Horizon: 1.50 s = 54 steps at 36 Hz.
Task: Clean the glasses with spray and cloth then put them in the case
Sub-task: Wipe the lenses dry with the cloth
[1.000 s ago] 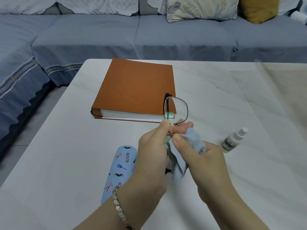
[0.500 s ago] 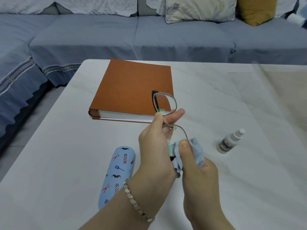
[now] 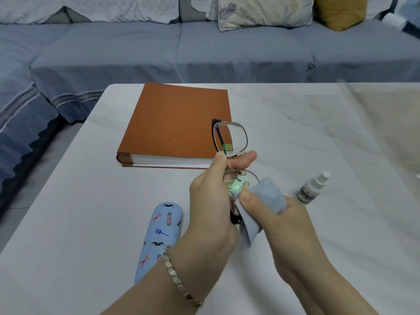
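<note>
Hidden: the near lens and temple ends of the glasses [image 3: 230, 142] sit behind the fingers and cloth [image 3: 261, 205]; the case [image 3: 159, 235] is cut off at its near end by the left forearm.

Materials: thin metal frame, clear lenses, dark temples; soft pale-blue cloth, folded; oblong blue case printed with barber motifs; small white spray bottle [image 3: 312, 188].

Grip: left hand [image 3: 211, 201] pinches the frame at the bridge, thumb against forefinger. Right hand [image 3: 281, 221] clamps the cloth over the near lens. The case lies left of the hands, the bottle to the right.
</note>
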{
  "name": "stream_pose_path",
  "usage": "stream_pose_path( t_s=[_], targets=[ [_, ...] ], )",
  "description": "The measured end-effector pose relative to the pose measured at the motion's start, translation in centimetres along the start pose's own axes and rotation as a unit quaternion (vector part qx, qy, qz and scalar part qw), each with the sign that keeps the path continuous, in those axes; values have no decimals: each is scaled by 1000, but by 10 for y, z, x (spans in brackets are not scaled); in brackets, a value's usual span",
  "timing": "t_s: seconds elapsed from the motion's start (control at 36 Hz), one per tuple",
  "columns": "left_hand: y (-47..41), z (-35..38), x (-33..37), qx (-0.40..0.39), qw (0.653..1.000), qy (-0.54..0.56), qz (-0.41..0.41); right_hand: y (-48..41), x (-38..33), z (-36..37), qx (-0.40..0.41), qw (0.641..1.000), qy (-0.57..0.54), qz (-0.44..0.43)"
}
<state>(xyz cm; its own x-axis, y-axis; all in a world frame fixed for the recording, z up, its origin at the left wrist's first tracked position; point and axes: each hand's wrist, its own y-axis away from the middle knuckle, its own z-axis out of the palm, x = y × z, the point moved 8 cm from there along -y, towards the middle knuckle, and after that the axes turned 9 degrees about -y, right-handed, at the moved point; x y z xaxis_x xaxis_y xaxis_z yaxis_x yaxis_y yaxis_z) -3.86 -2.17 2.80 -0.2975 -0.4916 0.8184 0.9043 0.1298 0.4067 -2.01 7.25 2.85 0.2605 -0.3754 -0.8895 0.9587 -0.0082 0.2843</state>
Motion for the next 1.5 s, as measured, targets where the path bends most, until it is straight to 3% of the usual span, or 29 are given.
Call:
stream_pose_path(
  t_s=[0.19,0.39,0.56,0.67,0.89,1.11,1.19,1.36,1.5],
  targets=[
    [3,-1,2,22,999,-44,3,-10,-1,-1,-2,1000,-18,10],
    [6,-2,0,54,998,-44,4,5,13,-1,77,997,-14,11],
    [1,-3,-6,32,998,-43,-20,13,13,-1,15,999,30,-7],
    [0,-4,0,0,997,-73,-5,12,10,-8,-46,996,58,39],
    [5,-11,6,-14,984,-174,18,-2,0,-33,-19,987,-51,153],
    [10,-5,2,-54,982,-180,-20,-7,-1,5,-160,971,42,173],
    [9,-5,3,-57,980,-193,-5,-9,3,9,-151,969,75,181],
    [9,-8,4,-46,974,-219,26,-10,13,16,-146,967,47,202],
    [9,-9,5,-46,976,-214,18,-8,17,19,-92,969,-13,228]
  ],
)
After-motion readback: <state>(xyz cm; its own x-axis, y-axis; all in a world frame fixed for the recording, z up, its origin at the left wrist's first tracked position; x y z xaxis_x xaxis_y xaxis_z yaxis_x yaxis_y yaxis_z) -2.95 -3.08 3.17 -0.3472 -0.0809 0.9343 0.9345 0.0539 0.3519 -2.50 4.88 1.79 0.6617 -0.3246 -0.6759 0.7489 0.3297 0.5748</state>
